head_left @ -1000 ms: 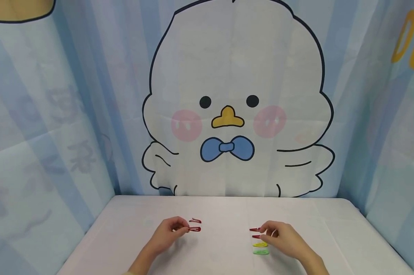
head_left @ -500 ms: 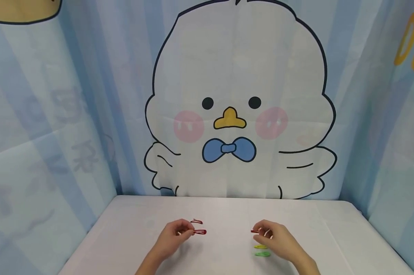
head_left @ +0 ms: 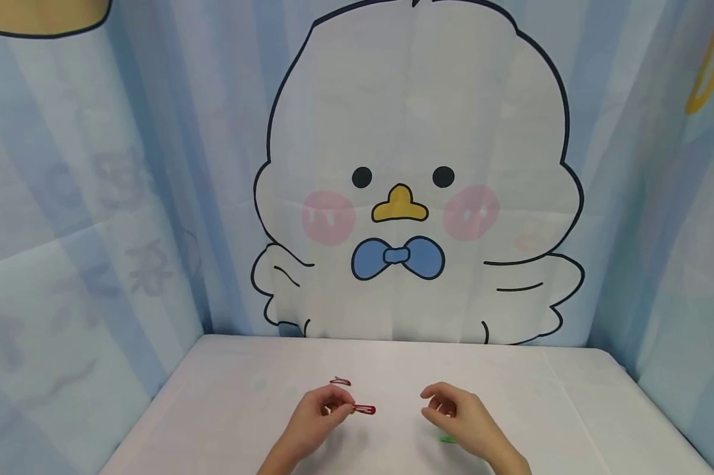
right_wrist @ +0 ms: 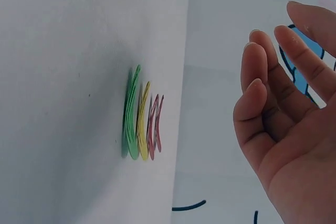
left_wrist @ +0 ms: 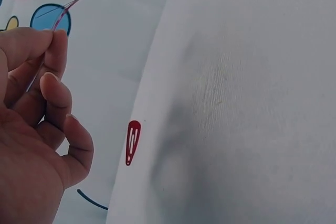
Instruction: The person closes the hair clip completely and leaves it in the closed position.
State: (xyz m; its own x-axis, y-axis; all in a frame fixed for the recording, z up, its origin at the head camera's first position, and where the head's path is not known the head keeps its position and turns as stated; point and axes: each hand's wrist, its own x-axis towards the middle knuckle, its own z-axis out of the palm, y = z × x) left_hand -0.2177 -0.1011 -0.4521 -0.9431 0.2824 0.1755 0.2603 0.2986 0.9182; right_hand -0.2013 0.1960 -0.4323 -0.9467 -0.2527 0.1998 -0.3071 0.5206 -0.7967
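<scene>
Head cam, bottom ctr-right: green clip (head_left: 447, 439) on table (head_left: 226, 389), partly hidden by R hand (head_left: 465, 423), its grip spread, thumb & forefinger apart. R wrist view, ctr-left: green clip, then yellow clip (right_wrist: 140, 121), then 2 red clips (right_wrist: 151, 132) in a row. Head cam, bottom ctr: L hand (head_left: 316, 423), grip pinching a red hair clip (head_left: 365, 410), end sticking out twd frame right. Just past it, another red clip (head_left: 341, 382) on table. Back: curtain (head_left: 226, 198) w/ white cartoon bird (head_left: 416, 99), upper ctr.
</scene>
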